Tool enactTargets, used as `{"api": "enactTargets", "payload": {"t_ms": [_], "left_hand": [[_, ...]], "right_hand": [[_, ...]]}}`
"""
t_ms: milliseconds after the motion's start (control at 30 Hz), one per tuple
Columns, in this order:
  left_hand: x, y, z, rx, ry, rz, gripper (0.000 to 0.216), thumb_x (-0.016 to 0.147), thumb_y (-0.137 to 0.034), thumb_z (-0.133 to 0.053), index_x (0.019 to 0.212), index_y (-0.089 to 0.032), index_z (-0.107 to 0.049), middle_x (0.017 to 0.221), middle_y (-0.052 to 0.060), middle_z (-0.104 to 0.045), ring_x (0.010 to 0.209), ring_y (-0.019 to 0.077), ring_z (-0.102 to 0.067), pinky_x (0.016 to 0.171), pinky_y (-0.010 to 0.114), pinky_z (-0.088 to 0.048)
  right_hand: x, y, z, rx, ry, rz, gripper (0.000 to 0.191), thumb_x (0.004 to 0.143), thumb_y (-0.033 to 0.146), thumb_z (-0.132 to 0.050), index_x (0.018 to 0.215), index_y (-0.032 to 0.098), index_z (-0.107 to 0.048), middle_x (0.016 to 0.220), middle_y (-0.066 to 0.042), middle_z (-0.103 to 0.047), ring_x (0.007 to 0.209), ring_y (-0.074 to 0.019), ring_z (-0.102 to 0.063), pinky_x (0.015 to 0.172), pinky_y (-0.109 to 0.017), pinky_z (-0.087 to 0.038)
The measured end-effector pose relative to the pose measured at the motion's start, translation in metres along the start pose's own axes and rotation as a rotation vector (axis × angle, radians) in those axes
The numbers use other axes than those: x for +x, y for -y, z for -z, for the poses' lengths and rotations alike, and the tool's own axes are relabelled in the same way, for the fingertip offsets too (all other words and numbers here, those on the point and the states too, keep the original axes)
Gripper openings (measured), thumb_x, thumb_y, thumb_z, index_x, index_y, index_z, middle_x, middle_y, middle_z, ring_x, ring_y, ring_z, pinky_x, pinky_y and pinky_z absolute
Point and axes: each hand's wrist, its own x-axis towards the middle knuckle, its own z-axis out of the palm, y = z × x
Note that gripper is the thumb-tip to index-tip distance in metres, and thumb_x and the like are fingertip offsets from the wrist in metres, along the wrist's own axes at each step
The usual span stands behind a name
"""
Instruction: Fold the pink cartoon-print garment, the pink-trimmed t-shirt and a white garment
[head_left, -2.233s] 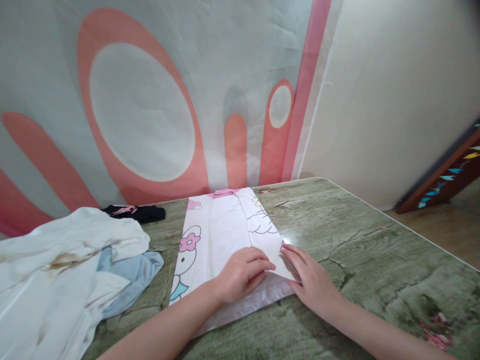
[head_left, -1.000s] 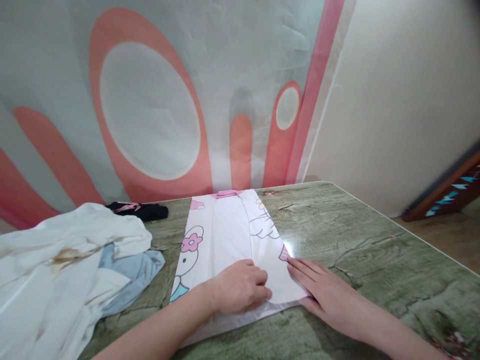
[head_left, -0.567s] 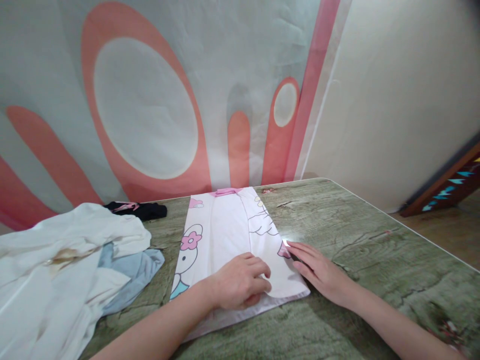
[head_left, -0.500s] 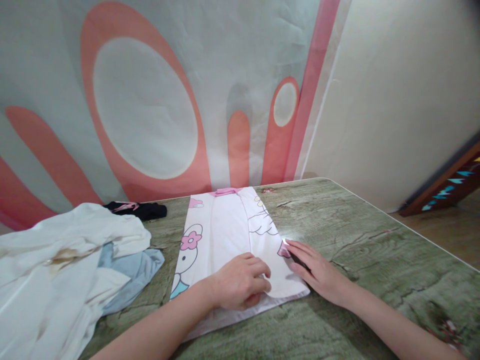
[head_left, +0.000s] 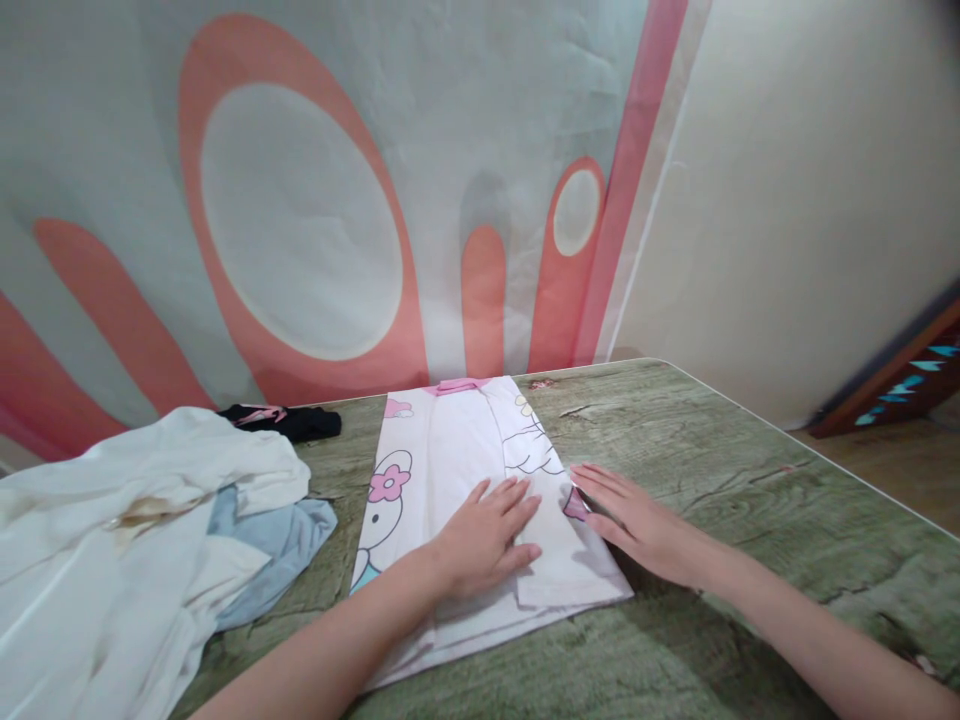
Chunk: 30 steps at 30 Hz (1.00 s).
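A white garment with cartoon prints and a pink collar lies flat on the table, its sides folded in to a long rectangle. My left hand rests flat on its lower middle, fingers spread. Along the right edge, beside a small pink print, is my right hand, fingers stretched out and the thumb at the cloth's border. The lower right flap of the garment lies flat near the left thumb. My left forearm hides part of the lower left side.
At the left lies a loose heap of white cloth with a light blue garment partly under it. Behind that is a black folded piece. The wood-patterned table meets a patterned wall covering at the back.
My left hand has gone from curled fingers at the lower flap to lying flat on the garment. The flap's lower corner now lies flatter. My right hand stays at the right edge.
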Motion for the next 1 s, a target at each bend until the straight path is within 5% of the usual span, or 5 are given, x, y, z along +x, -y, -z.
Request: {"api": "enactTargets", "payload": {"t_ms": [300,533,700,833,1000], "left_hand": [[0.004,0.014,-0.012,0.051,0.072,0.044,0.074,0.087,-0.062,-0.021,0.142,-0.014,-0.011,0.147,0.013,-0.014,0.135,0.023,-0.009,0.108,0.045,-0.006],[0.002,0.013,-0.01,0.041,0.077,0.042,0.077,0.086,-0.063,-0.022,0.141,-0.011,-0.013,0.147,0.015,-0.014,0.135,0.0254,-0.011,0.107,0.047,-0.008],[0.014,0.016,0.009,-0.063,0.043,0.063,0.056,0.084,-0.055,-0.042,0.121,-0.014,-0.045,0.123,0.016,-0.048,0.114,0.0285,-0.044,0.093,0.043,-0.034],[0.048,0.046,0.013,-0.472,-0.242,0.473,0.04,0.078,-0.024,-0.057,0.116,-0.017,-0.048,0.115,0.009,-0.051,0.102,0.0203,-0.053,0.089,0.032,-0.039],[0.093,0.085,0.004,-0.665,-0.312,0.768,0.05,0.075,-0.018,-0.059,0.12,-0.011,-0.039,0.109,0.014,-0.054,0.078,0.0156,-0.06,0.063,0.024,-0.047]], "right_hand": [[0.062,0.006,-0.029,-0.169,0.063,0.062,0.066,0.089,0.052,-0.029,0.142,0.014,-0.02,0.146,-0.012,-0.023,0.134,-0.0222,-0.018,0.109,-0.043,-0.018],[0.047,-0.011,-0.035,-0.239,0.102,0.035,0.066,0.089,0.053,-0.027,0.142,0.015,-0.018,0.146,-0.011,-0.022,0.134,-0.0215,-0.017,0.109,-0.045,-0.016],[0.034,-0.021,-0.025,-0.239,0.116,0.01,0.064,0.089,0.053,-0.029,0.141,0.018,-0.021,0.145,-0.009,-0.026,0.134,-0.0226,-0.019,0.108,-0.046,-0.016],[0.058,-0.032,-0.02,-0.202,0.07,-0.058,0.06,0.09,0.049,-0.026,0.14,0.016,-0.027,0.145,-0.01,-0.027,0.133,-0.024,-0.02,0.107,-0.046,-0.021],[0.106,-0.039,-0.034,-0.183,-0.028,-0.112,0.054,0.09,0.032,-0.028,0.137,0.006,-0.029,0.144,-0.016,-0.027,0.133,-0.0236,-0.022,0.106,-0.044,-0.023]]}}
